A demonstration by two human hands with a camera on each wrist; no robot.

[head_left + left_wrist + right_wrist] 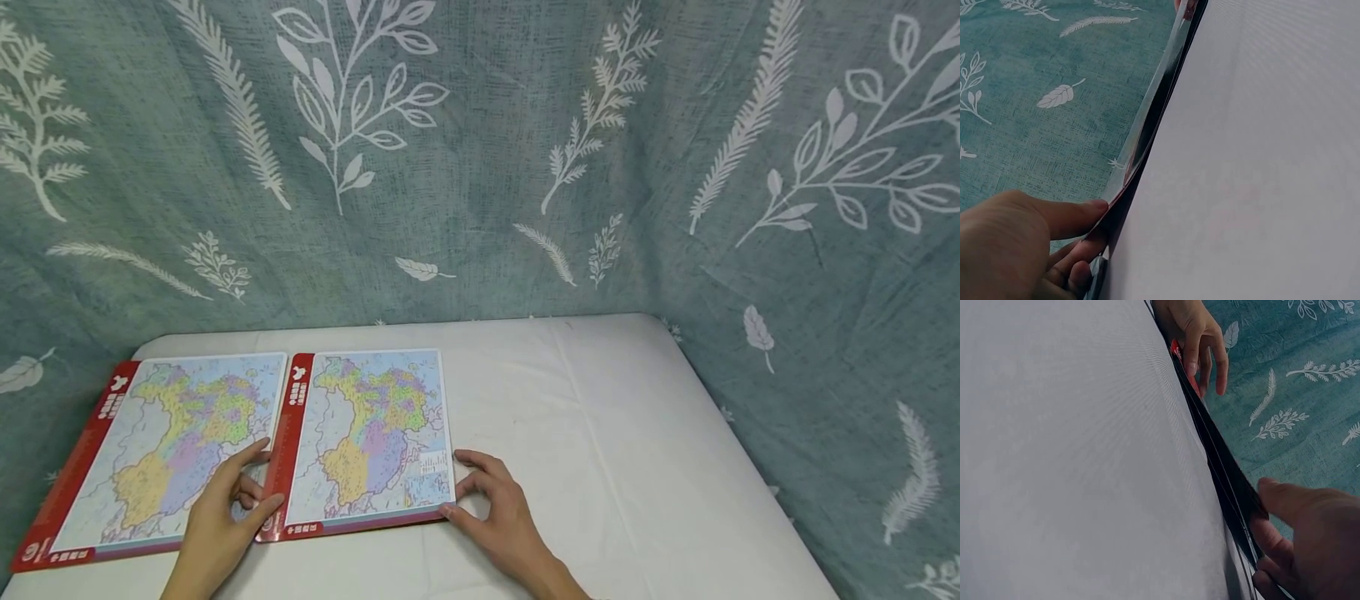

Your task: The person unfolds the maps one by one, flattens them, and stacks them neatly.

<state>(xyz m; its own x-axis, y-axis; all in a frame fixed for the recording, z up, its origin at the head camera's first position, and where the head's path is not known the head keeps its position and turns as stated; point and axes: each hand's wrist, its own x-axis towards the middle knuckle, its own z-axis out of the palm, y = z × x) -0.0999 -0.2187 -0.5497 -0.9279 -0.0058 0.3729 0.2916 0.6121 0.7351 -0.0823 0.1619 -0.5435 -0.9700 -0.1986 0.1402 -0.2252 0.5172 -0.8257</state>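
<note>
Two matching maps with red borders lie side by side on a white-covered table: the left map [161, 450] and the right map [375, 433]. My left hand [221, 508] pinches the right map's lower left edge, its fingers extending over the left map. At the lower right corner, my right hand [498, 512] pinches the same map between thumb and fingers. In the left wrist view, the left hand [1016, 244] has its thumb over the thin edge and fingers beneath. The right wrist view shows the right hand [1316, 537] on the map's dark underside [1229, 469].
The white tablecloth [585, 467] extends to the right of the maps. A green curtain [487, 167] with white leaf prints rises behind the table and along its right side.
</note>
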